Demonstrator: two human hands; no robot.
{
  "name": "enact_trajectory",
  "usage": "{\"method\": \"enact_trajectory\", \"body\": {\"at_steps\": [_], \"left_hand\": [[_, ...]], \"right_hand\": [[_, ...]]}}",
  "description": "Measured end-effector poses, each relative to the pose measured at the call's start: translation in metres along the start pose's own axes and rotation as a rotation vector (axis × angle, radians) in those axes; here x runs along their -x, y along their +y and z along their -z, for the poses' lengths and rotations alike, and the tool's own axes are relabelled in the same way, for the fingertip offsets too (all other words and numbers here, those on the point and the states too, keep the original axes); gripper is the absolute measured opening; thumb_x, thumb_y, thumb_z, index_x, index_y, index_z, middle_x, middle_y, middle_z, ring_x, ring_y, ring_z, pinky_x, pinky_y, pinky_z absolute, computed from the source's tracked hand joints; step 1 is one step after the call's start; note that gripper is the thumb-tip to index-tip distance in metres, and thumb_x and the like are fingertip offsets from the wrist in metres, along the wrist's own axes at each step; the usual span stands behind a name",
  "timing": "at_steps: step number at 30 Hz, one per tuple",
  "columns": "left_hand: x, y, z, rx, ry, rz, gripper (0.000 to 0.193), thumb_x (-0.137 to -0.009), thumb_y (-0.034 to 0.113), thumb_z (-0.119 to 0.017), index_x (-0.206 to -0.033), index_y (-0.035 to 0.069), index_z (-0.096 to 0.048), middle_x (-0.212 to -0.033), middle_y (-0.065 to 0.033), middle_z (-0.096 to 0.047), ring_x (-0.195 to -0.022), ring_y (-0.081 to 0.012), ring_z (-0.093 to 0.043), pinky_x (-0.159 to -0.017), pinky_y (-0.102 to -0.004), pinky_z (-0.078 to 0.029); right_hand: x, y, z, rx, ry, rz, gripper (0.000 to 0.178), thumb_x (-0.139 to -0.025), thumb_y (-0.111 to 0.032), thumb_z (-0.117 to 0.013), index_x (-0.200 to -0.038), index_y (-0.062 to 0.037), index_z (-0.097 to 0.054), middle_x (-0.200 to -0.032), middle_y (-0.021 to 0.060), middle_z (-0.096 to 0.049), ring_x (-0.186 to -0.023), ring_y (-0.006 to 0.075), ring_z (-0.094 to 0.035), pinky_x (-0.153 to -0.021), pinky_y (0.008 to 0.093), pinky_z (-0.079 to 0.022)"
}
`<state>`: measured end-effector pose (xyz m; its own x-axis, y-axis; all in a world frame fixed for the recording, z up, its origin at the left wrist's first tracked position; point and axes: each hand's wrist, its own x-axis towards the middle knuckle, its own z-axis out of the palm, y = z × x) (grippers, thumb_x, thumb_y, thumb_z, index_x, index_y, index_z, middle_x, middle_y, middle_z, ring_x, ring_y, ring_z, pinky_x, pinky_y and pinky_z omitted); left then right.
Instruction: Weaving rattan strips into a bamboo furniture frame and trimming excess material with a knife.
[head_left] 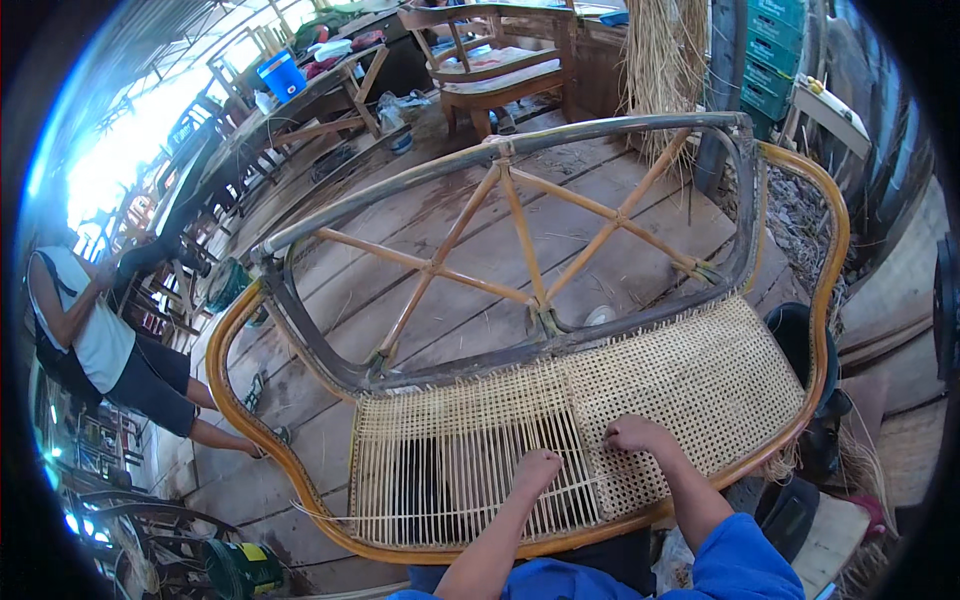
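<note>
A rattan settee (227, 350) stands in front of me, its seat strung with pale cane. The right half of the seat is a finished-looking mesh of woven cane (690, 370). On the left half, mostly lengthwise strands (480, 465) show, with gaps between them, a woven band at the far side and a few cross strands near the front. My left hand (540, 470) is closed above these strands, close to the middle seam. To its right, my right hand (640, 434) is closed over the woven mesh, fingers curled inward. Whatever either hand pinches is too small to make out.
The settee's backrest (430, 267) has crossed rattan poles. Behind it are a wooden armchair (500, 75), a hanging bundle of fibre (668, 55) and stacked green crates (772, 60). A person (110, 330) stands at left. A dark bucket (790, 335) is by the right arm.
</note>
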<state>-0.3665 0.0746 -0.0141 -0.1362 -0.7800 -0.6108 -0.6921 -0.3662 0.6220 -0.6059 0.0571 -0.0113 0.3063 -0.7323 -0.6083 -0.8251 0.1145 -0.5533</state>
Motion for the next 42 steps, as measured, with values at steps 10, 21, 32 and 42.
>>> {"method": "enact_trajectory", "body": {"at_steps": [10, 21, 32, 42], "left_hand": [[0.015, 0.006, -0.017, -0.138, 0.183, -0.078, 0.026, -0.076, 0.028, -0.055, -0.083, 0.005, -0.066, -0.073, -0.0140, -0.064, -0.070, -0.0270, -0.063, -0.071, -0.0372, -0.049], [0.015, 0.011, -0.009, -0.174, 0.111, 0.028, 0.025, -0.078, 0.029, -0.050, -0.086, 0.010, -0.066, -0.090, -0.0127, -0.065, -0.087, -0.0309, -0.061, -0.077, -0.0391, -0.048], [0.016, 0.012, -0.006, -0.081, 0.098, 0.038, 0.028, -0.082, 0.032, -0.052, -0.089, 0.012, -0.069, -0.093, -0.0141, -0.066, -0.087, -0.0318, -0.062, -0.078, -0.0413, -0.048], [0.016, 0.011, -0.005, -0.075, 0.133, 0.003, 0.029, -0.079, 0.030, -0.055, -0.087, 0.006, -0.068, -0.084, -0.0138, -0.066, -0.081, -0.0288, -0.063, -0.075, -0.0376, -0.048]], "right_hand": [[-0.001, -0.002, -0.003, 0.023, 0.003, -0.037, 0.035, -0.080, -0.037, -0.056, -0.094, -0.0076, -0.066, -0.084, 0.0159, -0.065, -0.079, 0.0305, -0.062, -0.073, 0.0391, -0.048], [0.007, -0.010, 0.000, -0.021, 0.033, -0.031, 0.029, -0.082, -0.033, -0.056, -0.093, -0.0078, -0.065, -0.086, 0.0154, -0.065, -0.080, 0.0292, -0.062, -0.073, 0.0392, -0.048], [0.003, -0.009, -0.003, 0.057, 0.040, -0.047, 0.032, -0.083, -0.037, -0.056, -0.093, -0.0091, -0.066, -0.084, 0.0135, -0.066, -0.079, 0.0271, -0.063, -0.072, 0.0381, -0.048], [0.013, -0.020, 0.001, 0.108, 0.038, -0.004, 0.029, -0.084, -0.031, -0.054, -0.094, -0.0054, -0.063, -0.092, 0.0163, -0.063, -0.088, 0.0306, -0.061, -0.079, 0.0408, -0.048]]}}
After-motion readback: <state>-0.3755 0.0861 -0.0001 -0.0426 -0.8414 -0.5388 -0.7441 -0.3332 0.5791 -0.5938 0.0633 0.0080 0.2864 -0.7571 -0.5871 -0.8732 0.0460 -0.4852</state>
